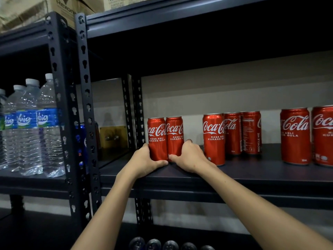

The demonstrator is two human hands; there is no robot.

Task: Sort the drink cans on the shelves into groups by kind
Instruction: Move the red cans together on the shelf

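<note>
Two red Coca-Cola cans stand upright side by side at the left end of the dark shelf (252, 170). My left hand (146, 162) grips the left can (156, 136) low down, thumb across its front. My right hand (189, 156) grips the right can (174, 134) near its base. A cluster of three more red cola cans (214, 138) stands to the right, and two further ones (295, 136) sit at the far right edge.
Water bottles (28, 127) with blue labels fill the neighbouring rack on the left, behind black slotted uprights (86, 105). A blue can (81, 139) shows between the uprights. Tops of several cans (171, 245) show on the shelf below. Cardboard boxes (63, 8) sit on top.
</note>
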